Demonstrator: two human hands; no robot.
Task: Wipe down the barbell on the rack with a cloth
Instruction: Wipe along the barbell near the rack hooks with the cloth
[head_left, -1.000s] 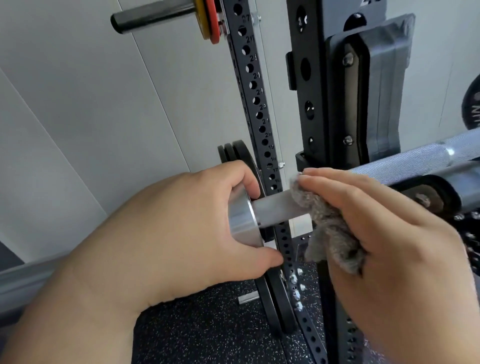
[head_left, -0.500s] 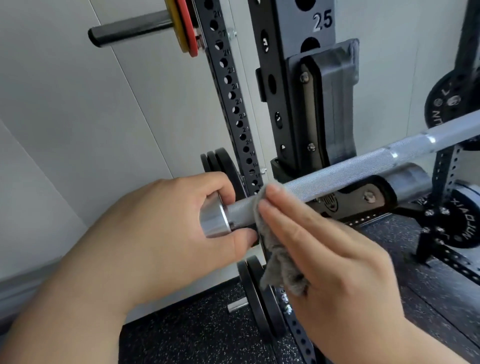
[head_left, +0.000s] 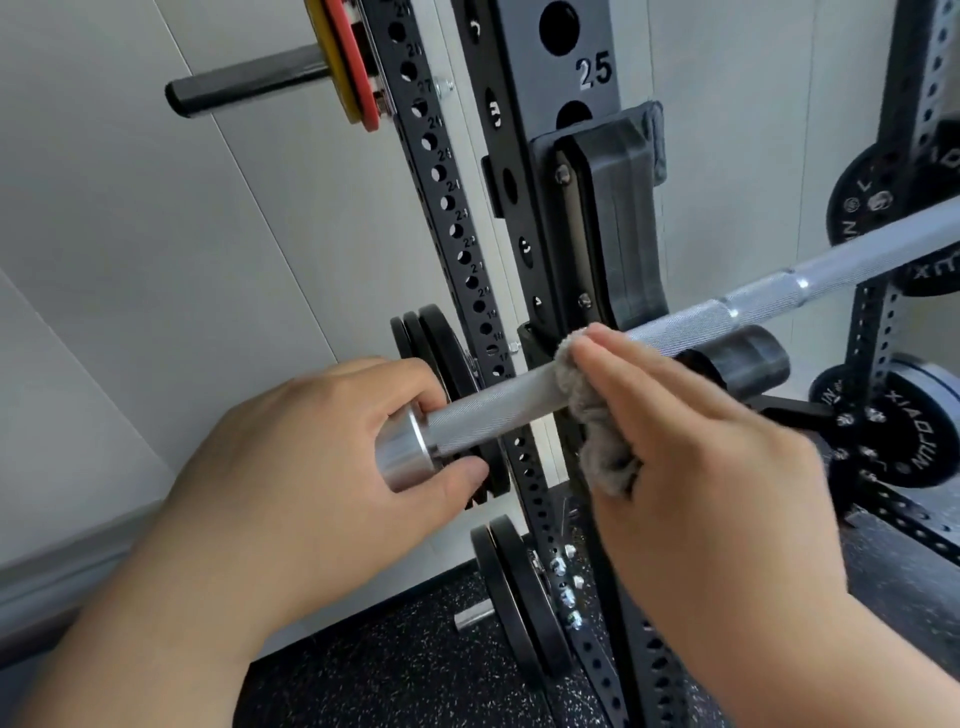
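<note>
your right grip (head_left: 701, 457) lies with fingers nearly straight on the cloth (head_left: 597, 441), pressing it onto the barbell (head_left: 498, 410); the thumb is hidden. your left grip (head_left: 311, 457) is curled round the barbell's near end, likely steadying it. the barbell rests on the rack (head_left: 524, 156), its long axis running from your left grip up and to the right, so the rest of the shaft lies beyond the cloth, nearer your right grip. count: one barbell, one cloth, two hands.
</note>
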